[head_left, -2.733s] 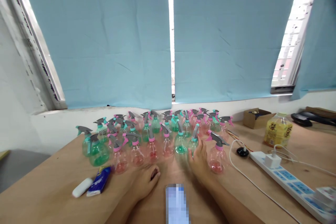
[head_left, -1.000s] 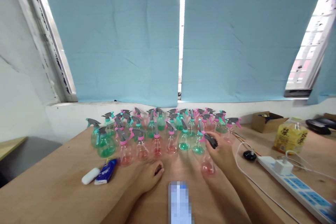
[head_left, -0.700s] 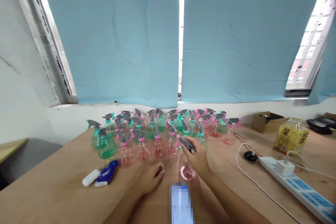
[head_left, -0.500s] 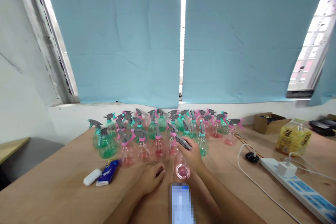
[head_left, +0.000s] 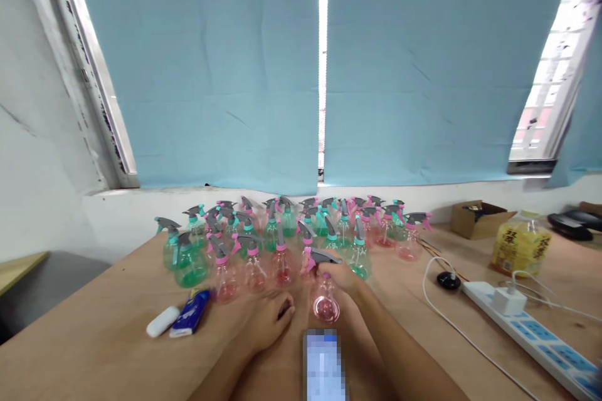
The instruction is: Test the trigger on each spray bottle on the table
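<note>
My right hand [head_left: 342, 272] is closed at the neck of a clear pink spray bottle [head_left: 326, 307], just below its grey head. The bottle's pink trigger points left, and its round base faces partly toward me, so it looks tilted. Resting on the table, my left hand [head_left: 271, 322] is loosely curled, with a dark hollow between thumb and fingers and nothing visible in it. Behind both hands stand several spray bottles, among them a pink one [head_left: 283, 267] and a green one [head_left: 190, 268]. A phone [head_left: 324, 366] with a blurred screen lies in front of me.
Left on the table [head_left: 113, 338] are a white rounded case [head_left: 162, 321] and a blue packet [head_left: 190, 312]. To the right lie a white power strip [head_left: 484, 301] with cables and a black disc [head_left: 448, 280]. Farther back stand a yellow-labelled jug [head_left: 521, 247] and an open cardboard box [head_left: 477, 224].
The spray bottle's head has turned in my right hand: its pink trigger now shows on the left, and the hand sits slightly lower. My left hand has stayed in place.
</note>
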The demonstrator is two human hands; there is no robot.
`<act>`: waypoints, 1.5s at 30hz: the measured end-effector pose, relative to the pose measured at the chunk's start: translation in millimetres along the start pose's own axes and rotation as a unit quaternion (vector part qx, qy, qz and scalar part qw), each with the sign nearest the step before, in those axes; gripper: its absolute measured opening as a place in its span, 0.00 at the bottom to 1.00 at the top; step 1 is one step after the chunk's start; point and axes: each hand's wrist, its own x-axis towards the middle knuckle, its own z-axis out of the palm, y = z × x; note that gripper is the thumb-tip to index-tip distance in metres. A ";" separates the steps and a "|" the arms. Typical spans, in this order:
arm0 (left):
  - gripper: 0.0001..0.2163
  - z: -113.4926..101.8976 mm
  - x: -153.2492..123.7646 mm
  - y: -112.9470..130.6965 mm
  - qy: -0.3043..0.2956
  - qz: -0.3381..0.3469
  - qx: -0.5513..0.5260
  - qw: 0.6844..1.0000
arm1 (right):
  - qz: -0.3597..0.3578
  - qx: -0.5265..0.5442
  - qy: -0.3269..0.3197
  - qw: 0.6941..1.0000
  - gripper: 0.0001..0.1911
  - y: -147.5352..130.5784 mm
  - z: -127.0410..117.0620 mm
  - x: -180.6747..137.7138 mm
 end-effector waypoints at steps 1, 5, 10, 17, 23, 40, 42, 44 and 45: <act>0.06 0.2 -0.1 -0.3 0.001 0.001 -0.001 1.000 | 0.000 0.005 0.007 1.000 0.14 1.4 -0.1 0.2; 0.06 0.2 -0.5 -0.3 0.004 0.001 0.003 1.000 | 0.017 0.008 0.025 1.000 0.11 3.3 1.2 -0.6; 0.07 -1.5 -0.8 2.0 -0.008 -0.004 0.002 1.000 | -0.007 -0.003 0.012 1.000 0.14 -4.6 4.2 -2.8; 0.08 -1.8 -1.2 2.6 -0.009 -0.002 0.002 1.000 | -0.012 -0.030 0.035 0.999 0.13 -8.8 8.7 -4.1; 0.07 -0.5 -1.8 1.9 0.006 -0.002 0.003 1.000 | 0.001 -0.037 0.082 0.996 0.07 -7.8 13.9 -1.2; 0.08 -1.7 -2.0 3.1 -0.004 -0.005 0.007 1.000 | -0.013 -0.022 0.071 0.997 0.13 -8.1 14.6 -1.5; 0.08 -2.2 -1.8 3.3 -0.005 -0.006 0.006 1.000 | -0.012 -0.030 0.053 0.998 0.17 -8.4 13.7 -0.6; 0.09 -2.2 -1.5 3.4 -0.008 -0.009 0.005 1.000 | -0.004 -0.038 0.048 0.998 0.18 -7.4 13.0 0.4; 0.09 -2.1 -1.4 3.3 -0.009 -0.010 0.005 1.000 | -0.002 -0.040 0.052 0.998 0.18 -6.6 12.9 0.8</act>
